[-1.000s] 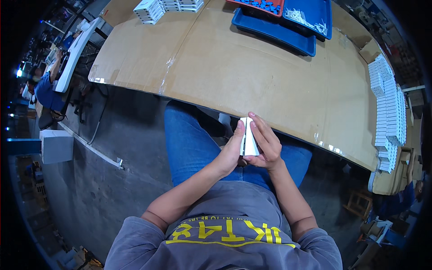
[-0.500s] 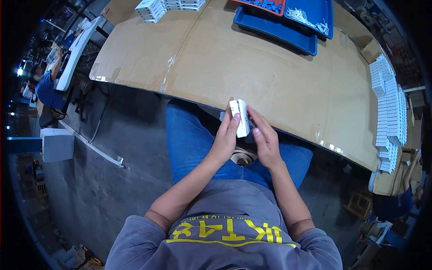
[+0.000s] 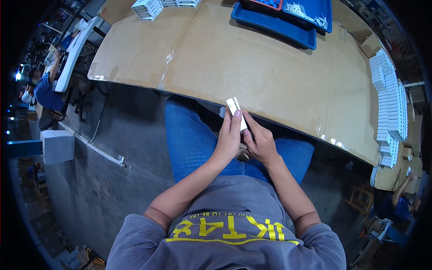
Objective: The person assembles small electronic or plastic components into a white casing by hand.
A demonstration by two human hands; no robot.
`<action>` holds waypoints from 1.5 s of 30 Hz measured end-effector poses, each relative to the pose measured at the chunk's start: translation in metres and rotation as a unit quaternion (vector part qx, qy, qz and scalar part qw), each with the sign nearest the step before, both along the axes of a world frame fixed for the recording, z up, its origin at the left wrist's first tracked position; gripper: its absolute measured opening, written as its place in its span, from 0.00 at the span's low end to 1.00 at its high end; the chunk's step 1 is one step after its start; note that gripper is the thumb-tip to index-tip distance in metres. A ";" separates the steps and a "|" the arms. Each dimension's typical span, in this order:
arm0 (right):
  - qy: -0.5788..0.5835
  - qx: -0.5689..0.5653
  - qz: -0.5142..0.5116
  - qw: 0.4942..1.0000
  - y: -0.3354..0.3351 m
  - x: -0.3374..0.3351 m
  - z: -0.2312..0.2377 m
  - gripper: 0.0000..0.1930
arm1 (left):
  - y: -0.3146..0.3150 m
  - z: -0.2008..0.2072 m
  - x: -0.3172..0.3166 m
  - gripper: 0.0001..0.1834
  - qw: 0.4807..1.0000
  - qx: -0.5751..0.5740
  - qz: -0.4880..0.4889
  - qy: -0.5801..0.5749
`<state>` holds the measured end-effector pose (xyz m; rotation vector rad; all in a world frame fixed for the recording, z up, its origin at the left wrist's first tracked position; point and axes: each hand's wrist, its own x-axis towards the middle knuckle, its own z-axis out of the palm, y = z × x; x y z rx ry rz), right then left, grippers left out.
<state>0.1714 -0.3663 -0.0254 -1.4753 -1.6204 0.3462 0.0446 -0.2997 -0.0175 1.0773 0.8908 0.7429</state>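
Observation:
Over my lap, just off the table's near edge, I hold a small white rectangular plastic housing between both hands. My left hand is closed on its left side, the thumb lying along its face. My right hand grips the lower right side, with fingers bent and thumb against the piece. A narrow slit runs along the housing's upper end. Its lower part is covered by my fingers.
A cardboard-covered table spans ahead. At its far side are a long blue tray, a red tray of blue parts and a blue tray of white sticks. White housings are stacked at right, more at far left. Other people work at both sides.
The white housing has turned, showing a narrower side. My right hand has moved in closer, its fingers now on the piece. My left hand still holds it.

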 end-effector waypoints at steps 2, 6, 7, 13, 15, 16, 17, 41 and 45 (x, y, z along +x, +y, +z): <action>-0.014 0.011 -0.003 1.000 0.000 -0.001 -0.002 0.25 | -0.002 0.000 0.000 0.30 1.000 -0.022 -0.003 0.000; -0.046 0.040 0.001 0.998 0.002 -0.001 -0.006 0.22 | -0.001 0.004 0.000 0.28 1.000 -0.015 -0.002 0.001; -0.046 0.040 0.002 0.998 0.002 -0.002 -0.007 0.22 | -0.001 0.004 0.001 0.26 1.000 0.002 0.001 -0.001; -0.065 0.031 -0.003 0.997 0.001 -0.005 -0.006 0.20 | -0.001 0.001 0.000 0.25 0.999 -0.038 0.020 -0.013; -0.064 0.042 -0.010 0.997 0.000 -0.008 -0.007 0.20 | -0.002 0.005 -0.001 0.24 0.999 -0.034 0.025 -0.010; -0.064 0.042 -0.010 0.997 0.000 -0.009 -0.007 0.20 | -0.003 0.006 -0.001 0.24 0.999 -0.031 0.030 -0.006; -0.063 0.041 -0.012 0.997 0.000 -0.010 -0.007 0.20 | -0.003 0.005 -0.002 0.24 0.999 -0.031 0.031 -0.006; 0.526 -0.260 -0.054 0.808 0.011 0.004 0.059 0.24 | 0.025 0.017 -0.020 0.61 0.958 0.261 -0.119 0.001; 0.496 -0.130 -0.063 0.856 0.013 -0.006 0.044 0.26 | 0.028 0.018 -0.022 0.56 0.942 0.323 -0.094 0.017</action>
